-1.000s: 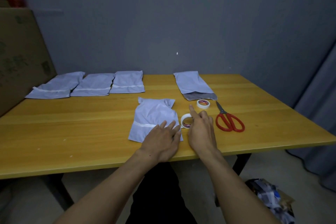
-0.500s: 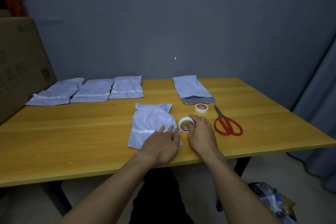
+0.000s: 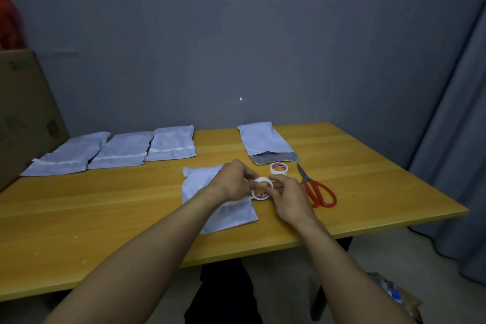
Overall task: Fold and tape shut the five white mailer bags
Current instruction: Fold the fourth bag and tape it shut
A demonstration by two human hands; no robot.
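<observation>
A folded white mailer bag (image 3: 226, 214) lies in front of me on the wooden table (image 3: 105, 208). Above its right edge both hands hold a white tape roll (image 3: 261, 188): my left hand (image 3: 234, 181) pinches it from the left, my right hand (image 3: 289, 196) grips it from the right. Three folded bags lie in a row at the back left, with white tape strips across them: (image 3: 71, 152), (image 3: 123, 150), (image 3: 173, 143). One more bag (image 3: 265, 141) lies at the back centre with its grey flap open.
A second tape roll (image 3: 278, 168) sits just behind my hands. Red-handled scissors (image 3: 317, 189) lie to the right of them. A cardboard box (image 3: 23, 113) stands at the left edge, a curtain (image 3: 457, 139) hangs at the right, and a box of scraps (image 3: 397, 297) is on the floor.
My right hand picked the tape roll up off the table. My left hand left the bag and joined it on the roll. The camera view tilted upward.
</observation>
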